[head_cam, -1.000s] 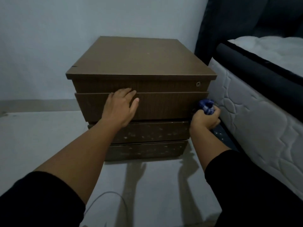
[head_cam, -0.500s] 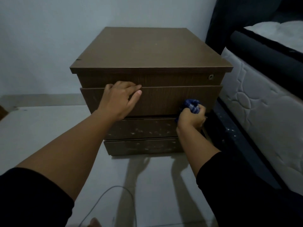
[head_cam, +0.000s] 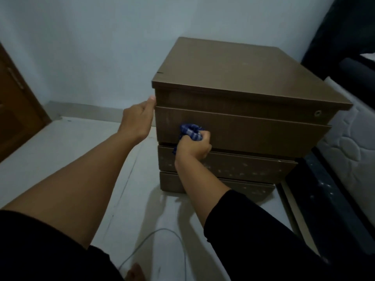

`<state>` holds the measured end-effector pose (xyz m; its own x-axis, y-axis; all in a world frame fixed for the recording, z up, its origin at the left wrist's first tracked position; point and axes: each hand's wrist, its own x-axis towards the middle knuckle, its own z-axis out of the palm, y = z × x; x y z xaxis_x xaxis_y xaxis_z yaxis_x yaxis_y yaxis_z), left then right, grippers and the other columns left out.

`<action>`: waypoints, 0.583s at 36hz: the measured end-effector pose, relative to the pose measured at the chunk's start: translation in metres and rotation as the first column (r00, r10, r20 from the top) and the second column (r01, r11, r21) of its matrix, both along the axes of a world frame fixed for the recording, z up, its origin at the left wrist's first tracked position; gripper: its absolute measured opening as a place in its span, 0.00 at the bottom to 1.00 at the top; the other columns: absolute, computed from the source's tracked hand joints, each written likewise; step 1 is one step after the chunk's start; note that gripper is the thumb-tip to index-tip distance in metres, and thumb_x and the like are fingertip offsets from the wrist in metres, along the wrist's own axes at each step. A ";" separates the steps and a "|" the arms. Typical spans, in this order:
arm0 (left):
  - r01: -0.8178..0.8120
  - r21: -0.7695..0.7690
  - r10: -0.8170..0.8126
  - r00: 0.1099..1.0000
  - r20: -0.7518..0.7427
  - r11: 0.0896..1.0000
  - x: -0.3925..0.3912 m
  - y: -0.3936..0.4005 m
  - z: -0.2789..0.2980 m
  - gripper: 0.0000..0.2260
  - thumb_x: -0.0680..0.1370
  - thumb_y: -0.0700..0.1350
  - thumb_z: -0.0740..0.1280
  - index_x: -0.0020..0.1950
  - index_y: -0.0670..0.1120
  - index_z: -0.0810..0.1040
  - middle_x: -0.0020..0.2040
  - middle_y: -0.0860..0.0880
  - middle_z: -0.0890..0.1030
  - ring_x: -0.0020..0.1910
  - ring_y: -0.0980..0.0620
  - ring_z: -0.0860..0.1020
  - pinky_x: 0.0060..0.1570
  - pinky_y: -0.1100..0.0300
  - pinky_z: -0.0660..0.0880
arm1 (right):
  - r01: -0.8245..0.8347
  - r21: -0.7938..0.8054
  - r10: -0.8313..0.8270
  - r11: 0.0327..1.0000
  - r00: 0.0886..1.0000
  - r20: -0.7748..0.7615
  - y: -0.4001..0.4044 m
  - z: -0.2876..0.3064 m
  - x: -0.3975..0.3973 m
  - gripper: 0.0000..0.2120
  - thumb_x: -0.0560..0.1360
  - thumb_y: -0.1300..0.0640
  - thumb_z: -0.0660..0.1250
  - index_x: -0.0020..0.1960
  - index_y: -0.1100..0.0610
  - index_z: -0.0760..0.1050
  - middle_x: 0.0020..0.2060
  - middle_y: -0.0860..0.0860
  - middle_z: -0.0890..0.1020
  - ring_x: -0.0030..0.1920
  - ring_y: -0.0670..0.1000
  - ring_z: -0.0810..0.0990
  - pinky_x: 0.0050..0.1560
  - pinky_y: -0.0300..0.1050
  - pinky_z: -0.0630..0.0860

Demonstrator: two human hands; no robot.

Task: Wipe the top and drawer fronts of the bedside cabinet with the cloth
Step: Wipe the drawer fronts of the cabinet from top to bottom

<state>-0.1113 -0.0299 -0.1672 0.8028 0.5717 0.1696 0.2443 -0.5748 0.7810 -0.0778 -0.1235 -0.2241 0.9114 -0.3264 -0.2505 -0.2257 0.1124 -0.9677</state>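
The right hand (head_cam: 192, 147) is fisted tight around the bunched blue checked cloth (head_cam: 190, 132), pressing it against the large upper drawer front (head_cam: 253, 132) near that panel's left end, low down by its bottom edge. A second ago the same fist and cloth were at the right end of this panel, beside the bed, so the cloth has swept the whole width from right to left. The left hand (head_cam: 138, 119) has shifted too: it lay flat on the drawer face before, and now sits at the left front corner of the bedside cabinet (head_cam: 233, 63), fingers together, thumb touching the edge, bracing it. That pass looks about finished. The two lower drawer fronts (head_cam: 243, 165) are speckled with pale marks and seem unwiped, so they likely come next.
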 end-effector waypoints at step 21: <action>0.136 -0.158 -0.133 0.991 0.032 0.978 -0.008 0.026 -0.006 0.25 0.82 0.58 0.45 0.68 0.52 0.75 0.68 0.50 0.76 0.66 0.50 0.72 0.66 0.57 0.63 | -0.204 -0.074 0.204 0.976 0.979 -0.006 0.079 0.012 -0.036 0.04 0.69 0.58 0.65 0.41 0.57 0.72 0.48 0.58 0.74 0.44 0.54 0.75 0.37 0.42 0.71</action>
<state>-0.1198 -0.0042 -0.1731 0.8714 0.4798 0.1023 0.1560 -0.4688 0.8694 -0.1140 -0.0440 -0.2117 0.9612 -0.1510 -0.2308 -0.2346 -0.0076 -0.9721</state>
